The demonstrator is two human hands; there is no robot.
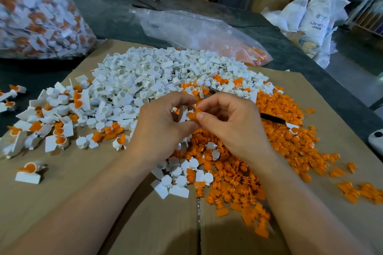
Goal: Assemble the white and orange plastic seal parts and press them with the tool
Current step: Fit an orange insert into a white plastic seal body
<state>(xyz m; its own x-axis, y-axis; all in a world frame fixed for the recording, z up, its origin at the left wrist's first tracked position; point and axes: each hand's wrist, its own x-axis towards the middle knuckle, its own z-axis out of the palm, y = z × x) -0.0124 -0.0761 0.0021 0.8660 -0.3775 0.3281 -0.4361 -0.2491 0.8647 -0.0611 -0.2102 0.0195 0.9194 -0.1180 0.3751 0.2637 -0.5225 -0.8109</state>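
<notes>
**Step in hand.** Both hands work above the middle of the cardboard sheet (83, 192).
- The left hand (163, 122) has its grip closed on a white seal body (182, 115).
- The right hand (228, 124) pinches an orange insert (193, 114), which touches the white body.
- Seating depth cannot be told.

**Judgement.** Insertion is under way. The insert should be squared to the body and pushed fully home before pressing.

**Tool.** A black rod (272, 118), probably the press tool, lies unheld on the orange pile (279, 141) at the sheet's right side.

**Surroundings.**
- The white pile (145, 76) covers the sheet's far half.
- Assembled seals (60, 128) lie on its left side.
- A full bag of seals (35, 10) stands on the desk (107, 16) beyond the sheet's far-left corner.
- A slack clear bag (207, 33) lies beyond its far edge.

**Obstruction.** Loose parts lie directly beneath the hands, so a dropped piece would be hard to recover.
</notes>
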